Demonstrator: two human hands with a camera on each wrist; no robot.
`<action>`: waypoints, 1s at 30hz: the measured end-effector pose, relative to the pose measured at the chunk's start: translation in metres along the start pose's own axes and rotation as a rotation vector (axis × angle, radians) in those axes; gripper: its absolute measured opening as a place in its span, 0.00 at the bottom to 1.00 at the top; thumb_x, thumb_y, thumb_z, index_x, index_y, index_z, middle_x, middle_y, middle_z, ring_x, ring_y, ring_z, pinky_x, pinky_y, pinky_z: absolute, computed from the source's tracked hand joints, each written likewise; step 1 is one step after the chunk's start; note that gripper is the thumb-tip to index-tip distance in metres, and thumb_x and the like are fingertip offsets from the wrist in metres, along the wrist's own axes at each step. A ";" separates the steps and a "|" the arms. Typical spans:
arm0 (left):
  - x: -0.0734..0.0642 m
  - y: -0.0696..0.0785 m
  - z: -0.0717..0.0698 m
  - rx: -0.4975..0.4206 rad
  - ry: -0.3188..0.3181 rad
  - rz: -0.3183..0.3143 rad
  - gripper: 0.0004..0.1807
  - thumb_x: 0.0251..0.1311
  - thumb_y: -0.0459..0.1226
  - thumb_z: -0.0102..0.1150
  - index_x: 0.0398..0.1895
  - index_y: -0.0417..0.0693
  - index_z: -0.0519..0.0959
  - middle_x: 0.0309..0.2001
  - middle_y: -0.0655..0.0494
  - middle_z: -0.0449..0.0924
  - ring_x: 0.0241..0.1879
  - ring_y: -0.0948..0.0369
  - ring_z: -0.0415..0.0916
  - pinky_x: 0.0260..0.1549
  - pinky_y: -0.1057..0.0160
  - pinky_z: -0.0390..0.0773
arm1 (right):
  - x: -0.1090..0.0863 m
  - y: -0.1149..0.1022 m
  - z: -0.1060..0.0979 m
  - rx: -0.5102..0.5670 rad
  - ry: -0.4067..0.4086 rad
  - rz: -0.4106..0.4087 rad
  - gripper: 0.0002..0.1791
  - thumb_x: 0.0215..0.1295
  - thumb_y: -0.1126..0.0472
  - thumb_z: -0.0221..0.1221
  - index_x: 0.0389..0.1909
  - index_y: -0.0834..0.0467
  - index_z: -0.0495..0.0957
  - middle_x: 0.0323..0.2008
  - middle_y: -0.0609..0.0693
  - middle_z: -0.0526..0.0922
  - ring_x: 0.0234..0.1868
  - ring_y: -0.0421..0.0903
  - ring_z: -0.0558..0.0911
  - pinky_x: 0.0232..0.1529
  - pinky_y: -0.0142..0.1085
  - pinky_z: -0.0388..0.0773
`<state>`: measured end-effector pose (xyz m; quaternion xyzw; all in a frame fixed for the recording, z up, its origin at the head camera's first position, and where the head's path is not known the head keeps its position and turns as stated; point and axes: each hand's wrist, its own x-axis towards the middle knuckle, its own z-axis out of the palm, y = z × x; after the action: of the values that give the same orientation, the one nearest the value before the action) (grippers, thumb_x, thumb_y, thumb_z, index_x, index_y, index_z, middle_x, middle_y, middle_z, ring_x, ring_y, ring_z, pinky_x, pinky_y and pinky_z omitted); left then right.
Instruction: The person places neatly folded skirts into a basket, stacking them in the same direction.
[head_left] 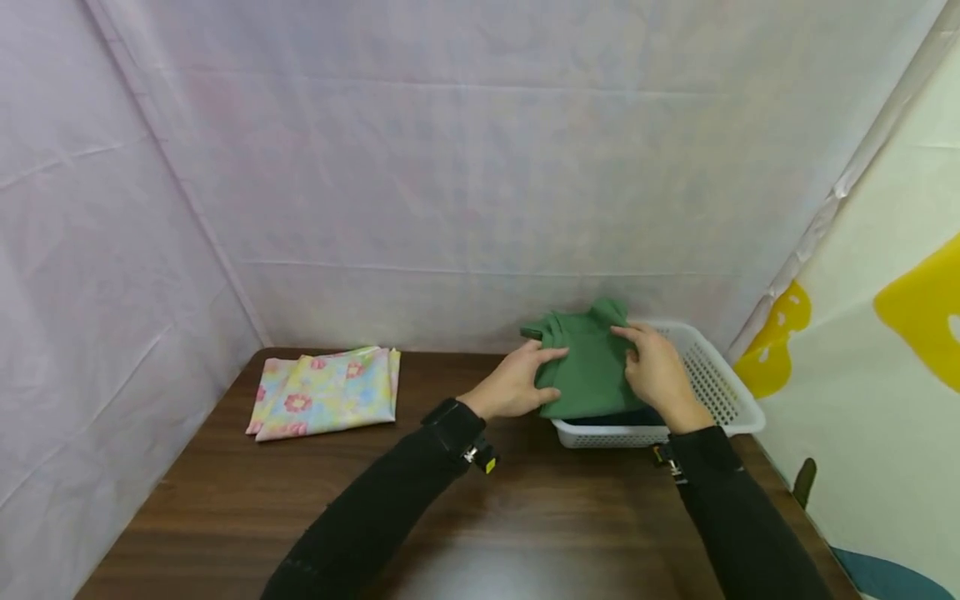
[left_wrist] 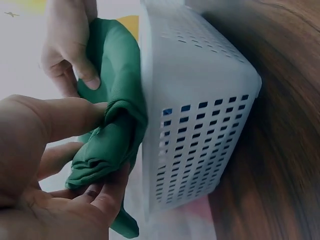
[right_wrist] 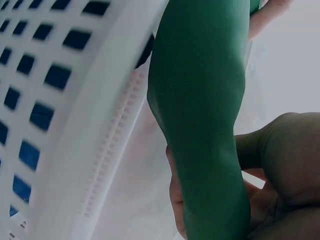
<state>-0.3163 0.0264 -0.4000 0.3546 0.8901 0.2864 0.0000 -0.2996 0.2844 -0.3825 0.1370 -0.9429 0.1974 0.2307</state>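
Observation:
A folded green garment (head_left: 588,375), perhaps a shirt, is held over the left part of a white perforated plastic basket (head_left: 723,392). My left hand (head_left: 512,383) grips its left edge, thumb on one side and fingers underneath, as the left wrist view shows. On the opposite edge, my right hand (head_left: 663,375) pinches the cloth between thumb and fingers. Ribbed trim shows on the bunched green folds (left_wrist: 115,130). Dark fabric (head_left: 618,417) lies in the basket below the garment, mostly hidden by it. Blue shows through the basket's holes (right_wrist: 30,155).
A folded flower-print cloth (head_left: 330,396) in pink, yellow and blue lies at the back left of the brown wooden table (head_left: 450,517). White curtains (head_left: 465,183) hang behind and at the left. The basket stands near the table's right edge.

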 end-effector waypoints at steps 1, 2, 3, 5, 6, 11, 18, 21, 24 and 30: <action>0.003 0.001 0.003 0.005 -0.003 0.002 0.39 0.66 0.45 0.66 0.78 0.60 0.60 0.67 0.50 0.63 0.63 0.56 0.67 0.56 0.58 0.74 | 0.000 0.002 -0.001 -0.003 -0.003 0.009 0.27 0.67 0.77 0.47 0.65 0.60 0.76 0.65 0.65 0.71 0.27 0.53 0.71 0.24 0.41 0.61; 0.007 0.003 0.005 0.007 -0.006 0.003 0.40 0.66 0.45 0.67 0.78 0.60 0.60 0.67 0.50 0.63 0.63 0.56 0.68 0.56 0.59 0.74 | 0.000 0.005 -0.002 -0.009 -0.006 0.016 0.27 0.68 0.77 0.47 0.65 0.60 0.76 0.65 0.65 0.71 0.26 0.52 0.71 0.24 0.41 0.61; 0.010 0.004 0.008 0.003 -0.009 0.004 0.41 0.65 0.45 0.68 0.78 0.60 0.59 0.67 0.50 0.63 0.63 0.56 0.68 0.55 0.59 0.75 | -0.001 0.007 -0.003 -0.014 -0.010 0.026 0.27 0.68 0.77 0.46 0.65 0.61 0.76 0.65 0.65 0.71 0.23 0.51 0.69 0.22 0.40 0.60; 0.016 0.007 0.013 0.003 -0.017 0.005 0.42 0.64 0.46 0.68 0.78 0.60 0.59 0.67 0.49 0.63 0.63 0.56 0.68 0.55 0.60 0.75 | -0.001 0.013 -0.005 -0.019 -0.014 0.044 0.27 0.68 0.78 0.45 0.65 0.61 0.76 0.65 0.66 0.70 0.20 0.50 0.65 0.20 0.39 0.59; 0.020 0.008 0.015 0.005 -0.021 0.009 0.42 0.64 0.47 0.69 0.78 0.60 0.59 0.67 0.49 0.63 0.63 0.56 0.68 0.55 0.60 0.75 | -0.002 0.016 -0.006 -0.024 -0.014 0.050 0.27 0.68 0.78 0.45 0.64 0.62 0.76 0.65 0.66 0.70 0.20 0.50 0.65 0.21 0.39 0.59; 0.031 0.013 0.026 0.034 -0.050 0.028 0.44 0.63 0.48 0.69 0.79 0.58 0.58 0.66 0.49 0.63 0.60 0.57 0.69 0.52 0.62 0.75 | -0.002 0.026 -0.009 -0.065 -0.001 0.068 0.26 0.65 0.77 0.48 0.62 0.64 0.77 0.63 0.68 0.71 0.30 0.56 0.74 0.24 0.42 0.65; 0.033 0.015 0.035 0.125 -0.079 0.013 0.43 0.64 0.51 0.68 0.78 0.56 0.59 0.65 0.50 0.66 0.58 0.59 0.69 0.54 0.61 0.73 | -0.002 0.033 -0.006 -0.070 -0.063 0.077 0.26 0.62 0.77 0.50 0.61 0.67 0.77 0.62 0.71 0.71 0.47 0.68 0.76 0.39 0.54 0.74; 0.028 0.015 0.037 0.206 -0.052 -0.009 0.38 0.65 0.53 0.65 0.76 0.57 0.64 0.68 0.51 0.66 0.65 0.56 0.65 0.67 0.49 0.62 | -0.004 0.036 -0.002 -0.064 -0.205 0.111 0.25 0.66 0.75 0.52 0.65 0.73 0.70 0.67 0.75 0.63 0.59 0.73 0.70 0.53 0.60 0.72; 0.022 0.014 0.037 0.284 -0.011 -0.017 0.30 0.67 0.53 0.62 0.71 0.60 0.71 0.71 0.51 0.65 0.70 0.51 0.59 0.71 0.38 0.45 | -0.006 0.039 0.003 -0.065 -0.351 0.140 0.28 0.68 0.71 0.57 0.67 0.77 0.64 0.70 0.79 0.53 0.68 0.76 0.58 0.64 0.64 0.61; 0.011 0.008 0.034 0.285 0.032 0.042 0.21 0.71 0.51 0.59 0.64 0.62 0.78 0.69 0.54 0.67 0.69 0.52 0.60 0.71 0.37 0.44 | -0.014 0.037 0.011 -0.047 -0.420 0.172 0.29 0.73 0.64 0.58 0.68 0.74 0.64 0.71 0.79 0.50 0.71 0.74 0.50 0.67 0.65 0.56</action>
<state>-0.3129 0.0554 -0.4216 0.3648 0.9140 0.1625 -0.0707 -0.3051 0.3147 -0.4097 0.0890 -0.9827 0.1615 0.0147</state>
